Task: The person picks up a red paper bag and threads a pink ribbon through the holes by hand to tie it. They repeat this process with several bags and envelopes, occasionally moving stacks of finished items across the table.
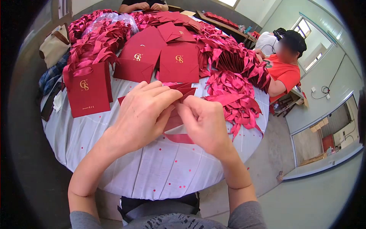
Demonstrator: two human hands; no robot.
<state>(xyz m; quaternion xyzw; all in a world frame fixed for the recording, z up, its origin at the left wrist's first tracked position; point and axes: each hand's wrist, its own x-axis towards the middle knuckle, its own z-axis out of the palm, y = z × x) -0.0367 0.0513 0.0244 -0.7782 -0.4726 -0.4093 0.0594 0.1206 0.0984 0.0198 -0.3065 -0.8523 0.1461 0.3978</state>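
Observation:
My left hand [146,110] is closed on a dark red paper gift bag [187,91] and covers most of it. Close against it, my right hand [202,124] is pinched at the bag's edge, its fingertips largely hidden. A pink-red ribbon [179,138] loops down between the two hands and runs behind the right one. Just beyond lie flat red bags with gold lettering, one bag [179,63] straight ahead. To the right sits a heap of loose ribbons [234,101].
A finished-looking bag with a ribbon handle [87,91] stands at left, before a pile of ribboned bags [95,44]. More bags are stacked in a row [232,57] at right. The round table has a white cloth [152,171]. A person in red [284,72] sits right; another person's hands [148,6] show opposite.

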